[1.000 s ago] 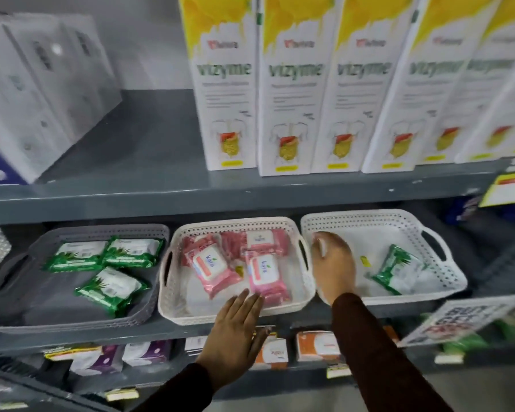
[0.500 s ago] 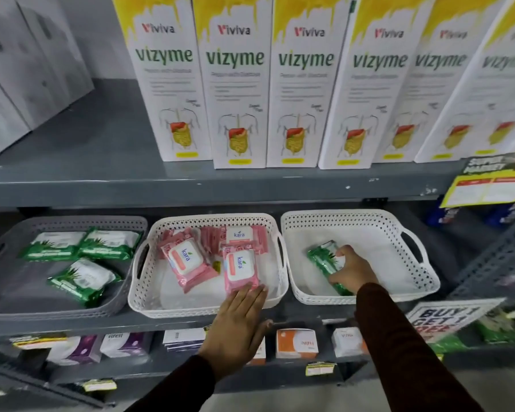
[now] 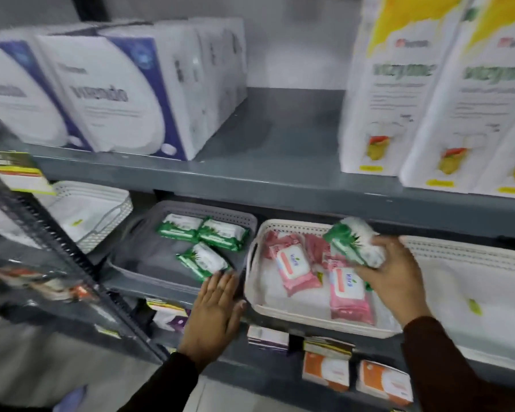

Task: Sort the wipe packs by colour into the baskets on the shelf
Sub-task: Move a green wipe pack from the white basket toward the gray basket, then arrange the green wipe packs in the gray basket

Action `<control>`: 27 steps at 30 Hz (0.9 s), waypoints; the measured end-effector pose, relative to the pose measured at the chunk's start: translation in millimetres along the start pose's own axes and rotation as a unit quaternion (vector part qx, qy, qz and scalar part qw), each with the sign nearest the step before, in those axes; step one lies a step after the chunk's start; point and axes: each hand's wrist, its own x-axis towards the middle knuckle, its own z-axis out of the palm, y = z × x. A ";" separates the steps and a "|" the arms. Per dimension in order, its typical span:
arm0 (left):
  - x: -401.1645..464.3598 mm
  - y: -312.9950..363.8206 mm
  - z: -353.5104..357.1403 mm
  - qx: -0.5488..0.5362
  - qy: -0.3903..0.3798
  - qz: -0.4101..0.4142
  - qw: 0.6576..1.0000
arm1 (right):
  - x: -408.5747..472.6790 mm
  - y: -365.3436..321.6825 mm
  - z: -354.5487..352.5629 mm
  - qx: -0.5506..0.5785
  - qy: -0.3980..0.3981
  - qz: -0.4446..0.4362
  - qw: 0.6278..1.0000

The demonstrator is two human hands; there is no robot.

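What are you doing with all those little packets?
Sorting wipe packs by colour. The right hand holds a green pack above the white basket of pink packs. The grey basket beside it has three green packs. The left hand rests flat at that basket's front edge.

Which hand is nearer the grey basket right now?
Left. The left hand lies flat at the grey basket's front right corner, fingertips at its rim. The right hand is off to the right, over the pink-pack basket, holding a green pack.
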 end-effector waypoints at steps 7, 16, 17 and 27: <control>-15.4 -138.6 -34.6 0.072 -0.047 -0.081 0.993 | -12.0 -114.8 175.3 -0.036 -0.201 -0.134 0.970; -26.3 -199.3 -61.9 0.052 -0.012 -0.022 0.998 | 5.8 -209.0 362.0 -0.171 -0.293 -0.247 0.908; -27.9 -201.5 -61.8 0.055 0.000 -0.010 0.998 | 6.4 -209.2 375.5 -0.199 -0.307 -0.244 0.898; 39.6 -223.6 -86.0 -0.034 -0.027 -0.028 0.999 | -17.0 -184.8 342.2 -0.263 -0.302 -0.119 0.908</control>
